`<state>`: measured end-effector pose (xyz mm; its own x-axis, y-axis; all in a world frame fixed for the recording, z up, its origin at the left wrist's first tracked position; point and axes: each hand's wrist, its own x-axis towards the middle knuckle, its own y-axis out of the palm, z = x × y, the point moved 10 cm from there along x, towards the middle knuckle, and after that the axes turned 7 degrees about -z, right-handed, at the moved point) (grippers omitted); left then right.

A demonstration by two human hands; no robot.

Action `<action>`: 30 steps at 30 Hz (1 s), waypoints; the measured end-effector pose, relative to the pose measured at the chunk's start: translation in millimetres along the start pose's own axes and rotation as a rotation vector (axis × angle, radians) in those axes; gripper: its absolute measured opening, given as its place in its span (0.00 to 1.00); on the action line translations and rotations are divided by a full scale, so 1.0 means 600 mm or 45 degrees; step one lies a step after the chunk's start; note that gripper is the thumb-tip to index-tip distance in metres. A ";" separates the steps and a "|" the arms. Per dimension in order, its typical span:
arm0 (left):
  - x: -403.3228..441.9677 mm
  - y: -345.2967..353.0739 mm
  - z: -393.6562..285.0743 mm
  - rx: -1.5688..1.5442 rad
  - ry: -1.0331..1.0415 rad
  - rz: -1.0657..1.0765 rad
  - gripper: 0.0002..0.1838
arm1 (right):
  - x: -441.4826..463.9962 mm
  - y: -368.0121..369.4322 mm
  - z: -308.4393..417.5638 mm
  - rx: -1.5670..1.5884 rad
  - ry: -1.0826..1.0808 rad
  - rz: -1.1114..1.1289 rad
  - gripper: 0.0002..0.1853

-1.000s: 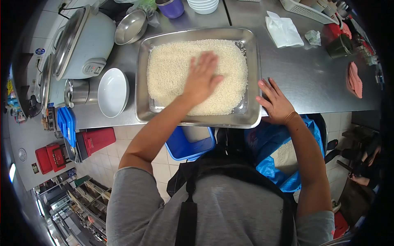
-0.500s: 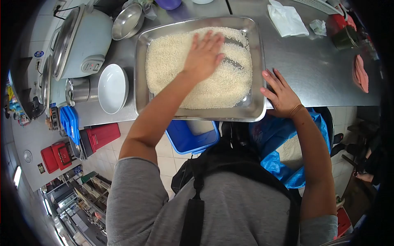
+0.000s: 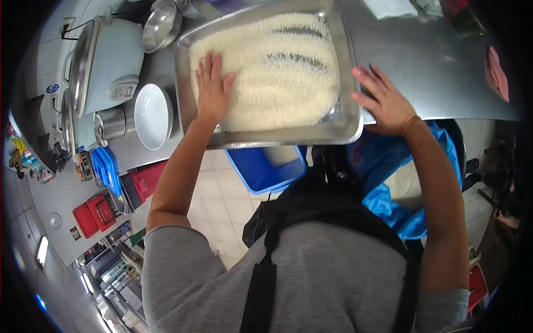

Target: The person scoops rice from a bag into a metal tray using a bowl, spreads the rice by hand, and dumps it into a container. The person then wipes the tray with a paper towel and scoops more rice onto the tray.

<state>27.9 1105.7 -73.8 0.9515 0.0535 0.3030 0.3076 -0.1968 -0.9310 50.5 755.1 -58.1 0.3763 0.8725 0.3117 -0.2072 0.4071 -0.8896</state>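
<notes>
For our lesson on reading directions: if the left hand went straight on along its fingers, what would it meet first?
The left hand would first meet more rice, then probably the tray's far wall, though depth is hard to judge.

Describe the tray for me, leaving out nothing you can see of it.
The tray is a shallow rectangle with rounded corners and a narrow rim, apparently of shiny silver metal. It lies flat on the counter, its near side by the front edge; the picture's top cuts off its far right corner. Rice covers most of its floor, with bare streaks toward the far right. The left hand rests on the rice; the right hand seems to touch the right rim.
</notes>
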 end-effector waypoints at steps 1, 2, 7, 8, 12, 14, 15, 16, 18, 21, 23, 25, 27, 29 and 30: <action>-0.004 0.002 -0.015 -0.047 -0.008 -0.011 0.36 | -0.001 0.001 0.002 0.005 -0.006 -0.015 0.57; -0.002 0.009 -0.030 -0.092 -0.018 -0.025 0.37 | -0.002 0.002 0.003 -0.002 -0.009 -0.020 0.57; 0.040 0.048 -0.137 -0.080 0.026 0.000 0.37 | -0.005 0.008 0.001 -0.014 -0.026 -0.068 0.59; 0.053 0.056 -0.160 -0.082 0.059 -0.005 0.37 | -0.005 0.009 -0.001 -0.022 -0.029 -0.076 0.60; 0.083 0.077 -0.257 -0.121 0.220 -0.060 0.32 | -0.005 0.006 -0.001 -0.003 -0.033 -0.119 0.62; 0.084 0.088 -0.302 -0.181 0.257 0.092 0.35 | -0.005 0.007 -0.002 -0.010 -0.039 -0.128 0.62; 0.078 0.090 -0.318 -0.213 0.272 0.171 0.37 | -0.006 0.008 -0.003 -0.011 -0.041 -0.130 0.63; 0.070 0.084 -0.330 -0.236 0.320 0.195 0.37 | -0.007 0.008 -0.003 -0.015 -0.045 -0.137 0.63; 0.049 0.075 -0.353 -0.285 0.416 0.245 0.37 | -0.007 0.008 -0.003 -0.019 -0.050 -0.151 0.64; 0.023 0.051 -0.349 -0.338 0.500 0.385 0.32 | -0.010 0.011 -0.004 -0.067 -0.076 -0.161 0.65; 0.004 0.020 -0.338 -0.355 0.647 0.271 0.25 | -0.012 0.014 -0.003 -0.107 -0.085 -0.177 0.65; -0.008 0.011 -0.294 -0.334 0.620 0.276 0.22 | -0.008 0.003 0.002 -0.026 -0.087 -0.031 0.56; -0.014 -0.003 -0.246 -0.277 0.578 0.268 0.21 | -0.007 0.003 0.005 0.009 -0.092 0.038 0.52; -0.019 -0.023 -0.199 -0.192 0.519 0.256 0.21 | -0.009 0.005 0.003 0.002 -0.090 0.040 0.52; -0.018 -0.031 -0.171 -0.190 0.425 0.294 0.21 | -0.009 0.005 0.004 -0.009 -0.073 0.065 0.52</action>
<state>11.1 1008.6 -38.8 0.9322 -0.3233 0.1626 0.0591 -0.3070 -0.9499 45.9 752.5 -61.6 0.3132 0.9061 0.2844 -0.2180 0.3600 -0.9071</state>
